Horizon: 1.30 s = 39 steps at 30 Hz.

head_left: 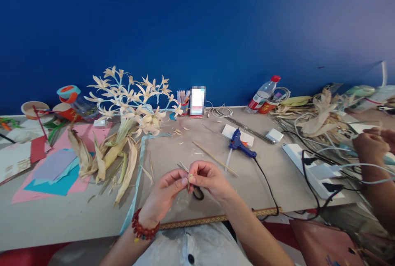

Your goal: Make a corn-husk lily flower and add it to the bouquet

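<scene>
My left hand point(165, 196), with a red bead bracelet at the wrist, and my right hand point(210, 180) meet over the table's near edge. Both pinch a thin strip of dried corn husk point(184, 168) between thumb and fingertips. Its tip sticks up and to the left from the pinch. A dark loop, perhaps a scissor handle point(198, 193), lies just under my right hand. A blue hot glue gun point(240, 144) rests on the table beyond my right hand, with its black cord running toward the front edge. A long wooden stick point(214, 158) lies between the gun and my hands.
Corn husks point(114, 157) and a spray of husk flowers point(132, 97) sit at the left on coloured paper point(55, 171). A bottle point(262, 93), a pen cup point(184, 103) and a phone stand at the back. A white power strip point(311, 171) with cables lies right. Another person's hand point(370, 146) works at far right.
</scene>
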Each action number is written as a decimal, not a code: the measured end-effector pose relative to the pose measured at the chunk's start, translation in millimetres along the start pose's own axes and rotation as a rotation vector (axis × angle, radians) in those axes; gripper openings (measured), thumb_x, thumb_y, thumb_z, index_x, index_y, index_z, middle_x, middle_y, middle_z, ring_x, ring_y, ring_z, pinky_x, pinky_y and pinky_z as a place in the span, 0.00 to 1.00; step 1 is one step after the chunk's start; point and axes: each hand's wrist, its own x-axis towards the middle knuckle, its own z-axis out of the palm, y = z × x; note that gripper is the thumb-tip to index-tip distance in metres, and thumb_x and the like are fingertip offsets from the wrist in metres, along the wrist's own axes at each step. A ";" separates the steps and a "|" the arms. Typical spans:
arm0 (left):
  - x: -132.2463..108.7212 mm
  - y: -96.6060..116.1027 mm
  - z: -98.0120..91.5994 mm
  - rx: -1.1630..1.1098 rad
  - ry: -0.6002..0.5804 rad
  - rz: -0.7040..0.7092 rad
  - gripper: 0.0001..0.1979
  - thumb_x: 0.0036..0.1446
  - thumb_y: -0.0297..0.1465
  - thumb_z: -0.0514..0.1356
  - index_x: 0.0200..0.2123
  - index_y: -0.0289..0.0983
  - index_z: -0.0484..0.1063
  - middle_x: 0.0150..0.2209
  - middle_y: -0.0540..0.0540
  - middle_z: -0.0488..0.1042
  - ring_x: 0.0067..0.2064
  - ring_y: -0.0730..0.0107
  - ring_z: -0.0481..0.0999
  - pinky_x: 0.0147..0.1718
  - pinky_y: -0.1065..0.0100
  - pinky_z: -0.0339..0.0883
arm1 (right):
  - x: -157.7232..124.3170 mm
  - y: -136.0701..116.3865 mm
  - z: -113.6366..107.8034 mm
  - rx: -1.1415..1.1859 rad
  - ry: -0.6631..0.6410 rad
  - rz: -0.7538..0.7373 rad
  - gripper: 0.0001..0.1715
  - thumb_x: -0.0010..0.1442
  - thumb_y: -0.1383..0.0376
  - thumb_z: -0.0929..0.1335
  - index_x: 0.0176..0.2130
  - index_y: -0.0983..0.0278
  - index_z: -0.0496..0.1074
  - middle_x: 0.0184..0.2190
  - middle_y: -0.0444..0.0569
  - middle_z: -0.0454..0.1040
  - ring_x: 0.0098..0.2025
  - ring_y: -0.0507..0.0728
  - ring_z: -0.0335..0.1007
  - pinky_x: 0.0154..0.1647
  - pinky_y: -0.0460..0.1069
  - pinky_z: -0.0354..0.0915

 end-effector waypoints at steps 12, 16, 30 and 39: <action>-0.4 -1.9 -4.0 -0.047 0.010 -0.062 0.08 0.52 0.32 0.67 0.29 0.34 0.73 0.26 0.49 0.73 0.31 0.72 0.70 0.34 0.71 0.61 | -0.3 6.5 2.7 0.023 0.042 -0.038 0.15 0.49 0.61 0.78 0.28 0.66 0.71 0.22 0.43 0.76 0.24 0.51 0.75 0.26 0.44 0.69; -0.6 -1.1 -1.4 -0.006 0.003 -0.040 0.09 0.53 0.34 0.66 0.30 0.35 0.72 0.25 0.49 0.73 0.29 0.73 0.71 0.31 0.71 0.63 | -1.2 5.6 4.8 0.012 0.024 -0.056 0.16 0.51 0.60 0.77 0.28 0.66 0.70 0.21 0.43 0.75 0.22 0.52 0.75 0.23 0.44 0.66; -0.6 -13.0 4.4 0.059 0.098 -0.039 0.11 0.56 0.37 0.64 0.32 0.36 0.67 0.25 0.53 0.71 0.18 0.84 0.64 0.14 0.80 0.41 | -5.8 4.9 -3.5 -0.058 0.077 -0.095 0.13 0.51 0.60 0.77 0.31 0.65 0.74 0.22 0.43 0.73 0.25 0.51 0.70 0.28 0.45 0.63; 1.0 -12.4 3.0 0.094 0.127 -0.017 0.11 0.56 0.37 0.64 0.31 0.36 0.68 0.26 0.52 0.71 0.19 0.84 0.63 0.16 0.79 0.44 | -23.5 10.2 -32.5 -0.490 0.256 -0.141 0.14 0.57 0.59 0.73 0.41 0.63 0.74 0.26 0.43 0.68 0.27 0.51 0.63 0.27 0.45 0.59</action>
